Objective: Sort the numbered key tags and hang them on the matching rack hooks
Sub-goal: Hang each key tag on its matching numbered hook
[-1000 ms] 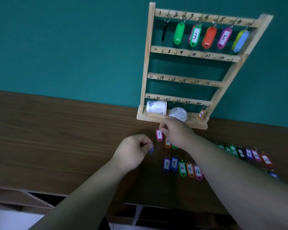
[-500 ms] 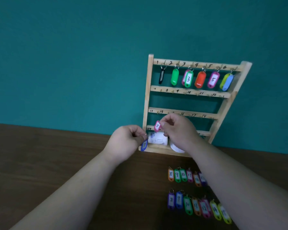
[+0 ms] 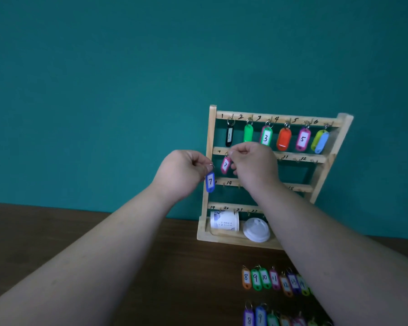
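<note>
Two 7s are up at the rack (image 3: 212,137) — my right hand (image 3: 252,165) pinches the pink tag (image 3: 225,164) by its ring at the second rail's first hook, my left hand (image 3: 184,172) pinches the blue tag (image 3: 210,182) just beside — and a ring missing that small hook could drop to the worktop (image 3: 45,227).

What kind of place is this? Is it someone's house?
Hard to say for sure, but it looks like a practice desk indoors: a wooden key rack with numbered hooks stands on a brown table against a plain teal wall, with numbered tags laid out in rows.
</note>
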